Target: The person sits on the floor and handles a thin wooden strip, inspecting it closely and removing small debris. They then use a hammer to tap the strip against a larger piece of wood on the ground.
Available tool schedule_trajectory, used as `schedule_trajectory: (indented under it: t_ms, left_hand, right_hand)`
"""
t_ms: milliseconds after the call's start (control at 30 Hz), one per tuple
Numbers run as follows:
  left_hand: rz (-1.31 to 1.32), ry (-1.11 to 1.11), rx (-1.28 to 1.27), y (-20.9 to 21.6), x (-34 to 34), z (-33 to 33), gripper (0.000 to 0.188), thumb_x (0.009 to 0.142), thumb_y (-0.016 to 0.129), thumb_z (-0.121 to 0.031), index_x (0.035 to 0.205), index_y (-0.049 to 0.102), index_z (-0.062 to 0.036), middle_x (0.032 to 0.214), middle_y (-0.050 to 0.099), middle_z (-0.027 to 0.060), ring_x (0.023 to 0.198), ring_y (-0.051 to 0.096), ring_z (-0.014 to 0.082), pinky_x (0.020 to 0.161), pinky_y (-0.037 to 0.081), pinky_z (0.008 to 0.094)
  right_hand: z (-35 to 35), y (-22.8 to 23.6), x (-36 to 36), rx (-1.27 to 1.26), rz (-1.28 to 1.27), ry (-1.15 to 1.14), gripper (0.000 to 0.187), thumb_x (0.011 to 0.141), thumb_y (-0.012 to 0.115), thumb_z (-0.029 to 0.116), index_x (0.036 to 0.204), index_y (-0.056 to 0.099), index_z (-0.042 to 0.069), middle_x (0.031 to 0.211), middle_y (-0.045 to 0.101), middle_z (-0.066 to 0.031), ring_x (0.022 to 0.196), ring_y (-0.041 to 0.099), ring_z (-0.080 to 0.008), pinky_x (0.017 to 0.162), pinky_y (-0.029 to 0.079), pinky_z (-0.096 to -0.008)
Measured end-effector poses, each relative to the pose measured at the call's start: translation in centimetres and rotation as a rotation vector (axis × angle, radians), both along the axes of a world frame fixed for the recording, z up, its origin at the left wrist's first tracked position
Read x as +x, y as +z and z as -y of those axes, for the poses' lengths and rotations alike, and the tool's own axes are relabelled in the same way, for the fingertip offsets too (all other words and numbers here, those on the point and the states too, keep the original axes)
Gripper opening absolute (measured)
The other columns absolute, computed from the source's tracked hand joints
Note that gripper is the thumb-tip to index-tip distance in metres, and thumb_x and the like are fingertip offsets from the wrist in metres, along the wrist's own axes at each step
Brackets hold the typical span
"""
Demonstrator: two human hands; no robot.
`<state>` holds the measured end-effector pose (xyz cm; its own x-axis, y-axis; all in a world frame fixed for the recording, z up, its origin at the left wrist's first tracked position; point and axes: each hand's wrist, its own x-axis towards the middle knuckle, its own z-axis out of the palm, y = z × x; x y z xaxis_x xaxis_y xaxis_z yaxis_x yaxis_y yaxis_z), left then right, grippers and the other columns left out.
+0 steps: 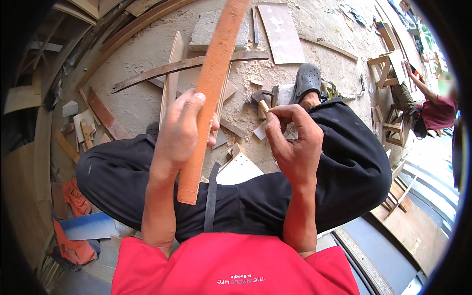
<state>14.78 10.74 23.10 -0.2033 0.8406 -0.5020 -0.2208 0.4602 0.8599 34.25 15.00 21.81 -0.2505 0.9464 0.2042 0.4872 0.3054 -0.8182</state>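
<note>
My left hand point(181, 129) is closed round a long, flat, orange-brown wooden strip point(212, 73). The strip slants up from above my lap and runs out at the top of the view. To the right of it, my right hand point(296, 137) is raised with thumb and forefinger pinched together. A short pale stub point(264, 105) shows at those fingertips; whether they grip it or something smaller is not clear. Just beyond lies a dark hammer-like metal head point(259, 97) on the ground, partly hidden.
Wooden boards lie around my feet, with a curved dark strip point(191, 64) across them. A pale panel point(281, 33) lies farther off. By my left knee are an orange cloth point(77, 243) and a blue board point(88, 225). At right, a person point(436, 110) works beside a wooden frame point(388, 69).
</note>
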Motion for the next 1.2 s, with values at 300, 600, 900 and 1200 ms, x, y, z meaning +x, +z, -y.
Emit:
schedule_trajectory:
  t_ms: [300, 600, 900, 1200]
  left_hand:
    - [-0.085, -0.157, 0.037, -1.3, 1.4, 0.4, 0.028, 0.102, 0.043, -0.026, 0.109, 0.056, -0.0011, 0.072, 0.057, 0.0032, 0.059, 0.056, 0.0073, 0.053, 0.049, 0.0224]
    - [-0.148, -0.171, 0.032, -1.2, 2.1, 0.4, 0.026, 0.102, 0.046, -0.025, 0.106, 0.057, -0.0016, 0.076, 0.057, 0.0020, 0.066, 0.058, 0.0072, 0.054, 0.051, 0.0235]
    - [-0.236, -0.204, 0.037, -1.3, 2.0, 0.4, 0.026, 0.102, 0.047, -0.025, 0.106, 0.057, -0.0014, 0.076, 0.057, 0.0013, 0.066, 0.058, 0.0070, 0.055, 0.051, 0.0237]
    - [-0.225, -0.148, 0.089, -1.6, 2.6, 0.5, 0.030, 0.100, 0.048, -0.026, 0.105, 0.059, 0.0017, 0.072, 0.059, 0.0037, 0.060, 0.059, 0.0081, 0.051, 0.050, 0.0251]
  right_hand:
    - [0.2, -0.8, -2.8, -0.085, -0.295, 0.044, 0.008, 0.082, 0.069, -0.002, 0.090, 0.067, -0.002, 0.081, 0.067, -0.0104, 0.073, 0.070, -0.0174, 0.064, 0.055, -0.0286]
    - [0.1, -1.5, -3.2, 0.024, -0.188, 0.088, 0.011, 0.080, 0.071, 0.000, 0.089, 0.067, 0.001, 0.078, 0.066, -0.0109, 0.067, 0.068, -0.0227, 0.060, 0.053, -0.0326]
    - [0.1, -1.3, -3.3, 0.049, -0.093, 0.096, 0.007, 0.083, 0.070, -0.002, 0.090, 0.068, -0.002, 0.078, 0.067, -0.0092, 0.069, 0.068, -0.0138, 0.064, 0.053, -0.0260]
    - [0.2, -1.2, -3.4, -0.109, -0.215, 0.054, 0.008, 0.081, 0.069, 0.001, 0.081, 0.061, -0.001, 0.074, 0.062, -0.0099, 0.058, 0.065, -0.0183, 0.054, 0.051, -0.0305]
